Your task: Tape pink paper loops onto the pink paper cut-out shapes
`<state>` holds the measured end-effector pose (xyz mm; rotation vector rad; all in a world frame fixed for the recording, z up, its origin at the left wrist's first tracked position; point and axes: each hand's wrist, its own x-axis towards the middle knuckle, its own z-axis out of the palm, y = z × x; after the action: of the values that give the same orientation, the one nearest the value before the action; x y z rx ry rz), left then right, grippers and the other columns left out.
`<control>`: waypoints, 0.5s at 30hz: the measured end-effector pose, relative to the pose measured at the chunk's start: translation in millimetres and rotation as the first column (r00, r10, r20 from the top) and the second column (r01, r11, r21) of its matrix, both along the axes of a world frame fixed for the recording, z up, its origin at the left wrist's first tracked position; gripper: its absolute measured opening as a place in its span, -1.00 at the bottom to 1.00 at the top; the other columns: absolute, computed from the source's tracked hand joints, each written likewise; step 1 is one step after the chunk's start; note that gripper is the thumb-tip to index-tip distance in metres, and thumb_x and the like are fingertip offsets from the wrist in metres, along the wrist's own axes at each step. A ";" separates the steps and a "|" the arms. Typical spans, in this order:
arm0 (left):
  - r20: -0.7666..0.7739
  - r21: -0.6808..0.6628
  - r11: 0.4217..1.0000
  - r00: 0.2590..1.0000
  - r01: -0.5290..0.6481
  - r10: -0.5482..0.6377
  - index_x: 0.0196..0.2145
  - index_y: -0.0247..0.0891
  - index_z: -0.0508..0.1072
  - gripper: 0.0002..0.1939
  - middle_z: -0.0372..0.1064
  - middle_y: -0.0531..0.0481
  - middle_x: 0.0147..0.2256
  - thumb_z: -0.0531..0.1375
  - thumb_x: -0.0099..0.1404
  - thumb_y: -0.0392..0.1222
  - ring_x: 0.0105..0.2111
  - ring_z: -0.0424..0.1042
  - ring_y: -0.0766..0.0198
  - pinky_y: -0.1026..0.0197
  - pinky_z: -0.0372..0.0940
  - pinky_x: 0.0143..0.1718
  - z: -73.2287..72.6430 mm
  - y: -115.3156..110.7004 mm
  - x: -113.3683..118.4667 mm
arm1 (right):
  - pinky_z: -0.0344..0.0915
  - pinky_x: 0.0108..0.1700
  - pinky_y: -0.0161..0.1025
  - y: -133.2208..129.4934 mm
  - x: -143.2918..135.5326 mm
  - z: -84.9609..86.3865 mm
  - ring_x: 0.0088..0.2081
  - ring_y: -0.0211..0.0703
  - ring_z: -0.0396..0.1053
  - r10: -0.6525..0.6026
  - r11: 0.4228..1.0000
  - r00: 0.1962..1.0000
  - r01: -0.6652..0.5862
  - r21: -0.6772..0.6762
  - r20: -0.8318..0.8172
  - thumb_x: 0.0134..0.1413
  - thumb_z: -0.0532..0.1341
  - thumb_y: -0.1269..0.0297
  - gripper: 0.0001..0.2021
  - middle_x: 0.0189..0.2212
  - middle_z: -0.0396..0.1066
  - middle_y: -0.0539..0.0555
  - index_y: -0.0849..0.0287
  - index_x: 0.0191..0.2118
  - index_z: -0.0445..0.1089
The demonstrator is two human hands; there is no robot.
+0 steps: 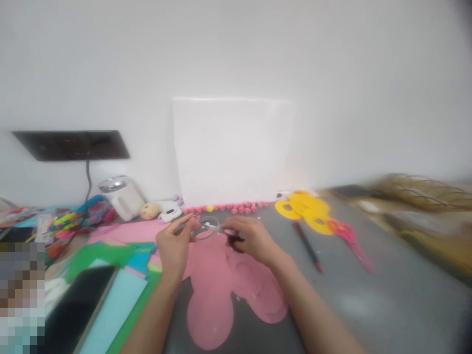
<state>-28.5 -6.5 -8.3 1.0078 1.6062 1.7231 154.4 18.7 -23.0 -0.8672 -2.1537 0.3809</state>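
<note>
Just above some pink paper cutouts (210, 314), my left hand (175, 243) pinches a clear round ring (206, 228) that looks like a roll of clear tape. A small pinkish bit shows at the left fingertips. At the ring's right side, my right hand (254, 238) is closed around a dark-handled tool (236, 242), which looks like small scissors; blur hides its tip. The cutouts have rounded lobes, and several lie overlapping under both hands. Behind the hands, a row of pink beads (245, 208) with one yellow bead runs along the wall.
Yellow paper cutouts (306, 209), pink scissors (352, 241) and a dark pencil (309, 248) lie to the right. Coloured sheets (118, 305) and a phone (79, 305) are on the left. A white sheet (236, 152) leans against the wall, near a white device (125, 199).
</note>
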 end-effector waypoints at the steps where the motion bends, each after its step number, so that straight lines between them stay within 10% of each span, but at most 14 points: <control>1: -0.002 0.011 1.000 1.000 -0.001 0.001 -0.36 -0.30 0.57 -0.77 0.53 -0.08 -0.43 0.29 -0.02 -0.15 -0.43 0.53 0.10 0.27 0.37 -0.61 1.0 -0.1 0.5 | 0.27 -0.35 -0.34 0.1 -0.2 -0.4 -0.43 -0.28 0.37 0.011 1.000 1.000 -0.011 -0.004 0.011 -0.25 0.11 0.63 -0.57 -0.25 0.47 0.02 0.10 -0.22 0.44; 15: -0.108 0.035 0.998 0.993 0.050 -0.046 -0.39 -0.21 0.58 -0.82 0.54 -0.02 -0.43 0.30 -0.03 -0.18 -0.54 0.47 0.24 0.24 0.38 -0.46 9.3 -6.3 7.1 | 0.29 -0.31 -0.32 -2.4 -1.6 -2.1 -0.33 -0.22 0.39 0.111 0.993 0.992 -0.108 -0.048 0.056 -0.25 0.10 0.66 -0.49 -0.17 0.46 0.05 0.08 -0.13 0.44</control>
<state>-21.4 -12.8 1.0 1.1655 1.6076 1.6986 152.7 16.3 -25.2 -0.7957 -2.2607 0.4665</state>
